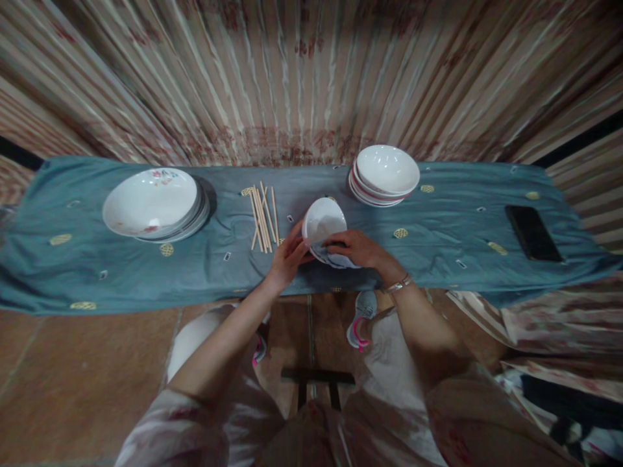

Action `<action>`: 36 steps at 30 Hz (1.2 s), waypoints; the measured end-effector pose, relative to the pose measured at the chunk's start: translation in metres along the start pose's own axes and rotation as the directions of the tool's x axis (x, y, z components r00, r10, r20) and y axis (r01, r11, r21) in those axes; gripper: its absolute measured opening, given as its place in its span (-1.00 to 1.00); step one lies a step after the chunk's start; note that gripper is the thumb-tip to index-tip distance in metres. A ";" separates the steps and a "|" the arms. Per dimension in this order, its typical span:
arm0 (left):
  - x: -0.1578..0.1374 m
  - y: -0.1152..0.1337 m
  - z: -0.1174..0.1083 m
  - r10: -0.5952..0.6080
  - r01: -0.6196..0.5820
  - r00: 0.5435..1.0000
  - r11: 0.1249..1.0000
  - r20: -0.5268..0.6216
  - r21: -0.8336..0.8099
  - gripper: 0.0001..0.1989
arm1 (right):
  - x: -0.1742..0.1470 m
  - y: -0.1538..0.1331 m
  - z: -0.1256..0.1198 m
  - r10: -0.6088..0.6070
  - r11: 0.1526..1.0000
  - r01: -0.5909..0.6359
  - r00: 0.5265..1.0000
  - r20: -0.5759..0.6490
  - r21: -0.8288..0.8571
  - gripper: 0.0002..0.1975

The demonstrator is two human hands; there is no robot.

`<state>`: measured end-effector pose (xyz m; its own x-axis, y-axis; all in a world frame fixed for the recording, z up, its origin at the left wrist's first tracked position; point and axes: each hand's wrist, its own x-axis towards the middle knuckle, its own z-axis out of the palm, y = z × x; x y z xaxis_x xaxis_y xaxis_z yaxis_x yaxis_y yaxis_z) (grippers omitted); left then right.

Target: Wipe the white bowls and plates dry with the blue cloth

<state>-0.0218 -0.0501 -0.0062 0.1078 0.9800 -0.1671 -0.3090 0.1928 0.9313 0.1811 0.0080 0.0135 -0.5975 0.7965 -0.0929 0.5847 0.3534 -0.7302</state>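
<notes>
A white bowl (325, 215) is tilted in front of me over the middle of the cloth-covered table. My left hand (288, 256) grips its left side, the fingers around the outside wall. At the bowl's near right rim, my right hand (357, 250) is closed on a pale cloth (343, 261) that hangs over the edge. Part of the cloth is hidden under the fingers. Just left of the bowl lie several wooden chopsticks (263, 219), roughly side by side. Behind it on the right stands a stack of white bowls (388, 171), some with red bands.
A stack of large white plates (150, 204) with a floral pattern stands on the left of the blue tablecloth (233, 272). A black phone (533, 233) lies toward the right end. Pleated curtains (302, 84) hang directly behind the table.
</notes>
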 end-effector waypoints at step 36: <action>0.004 -0.007 -0.003 -0.011 0.011 1.000 1.000 -0.025 0.001 -0.28 | 0.027 -0.038 0.023 0.081 0.849 0.108 0.941 -0.329 0.517 -0.62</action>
<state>-0.0222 -0.0475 -0.0142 0.0882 0.9787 -0.1857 -0.3067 0.2040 0.9297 0.1301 0.0052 0.0227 -0.3346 0.9393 0.0761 0.1480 0.1322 -0.9801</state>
